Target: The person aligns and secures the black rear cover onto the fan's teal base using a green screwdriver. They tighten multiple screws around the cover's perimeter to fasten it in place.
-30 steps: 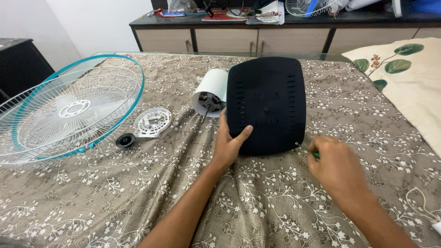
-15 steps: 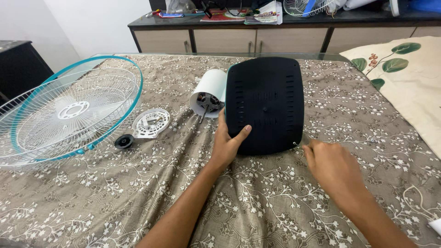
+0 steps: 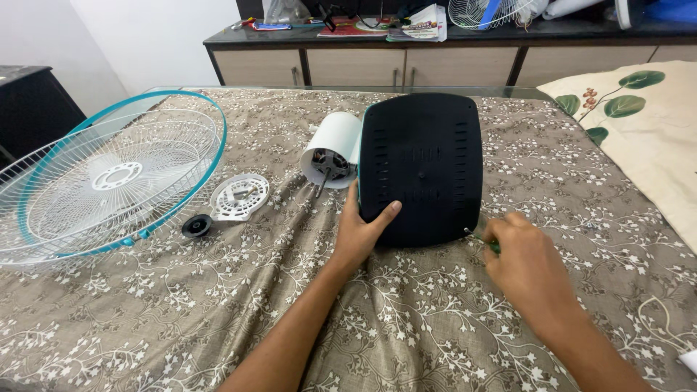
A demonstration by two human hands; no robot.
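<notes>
A black fan base (image 3: 422, 167) lies upside down on the patterned cloth, with a white motor housing (image 3: 332, 150) and its shaft sticking out at its left. My left hand (image 3: 360, 234) grips the base's near left corner, thumb on the black underside. My right hand (image 3: 528, 263) is closed on a small screwdriver (image 3: 482, 238) with a green handle, whose tip touches the base's near right edge.
A white wire fan guard with a teal rim (image 3: 109, 178) lies at the left. A white round plastic plate (image 3: 239, 196) and a small black cap (image 3: 196, 226) sit beside it. A leaf-print pillow (image 3: 646, 131) is at the right, a low cabinet (image 3: 406, 62) behind.
My right hand has moved left toward the base's near right edge and the screwdriver tip now meets it. My left hand keeps its hold on the base.
</notes>
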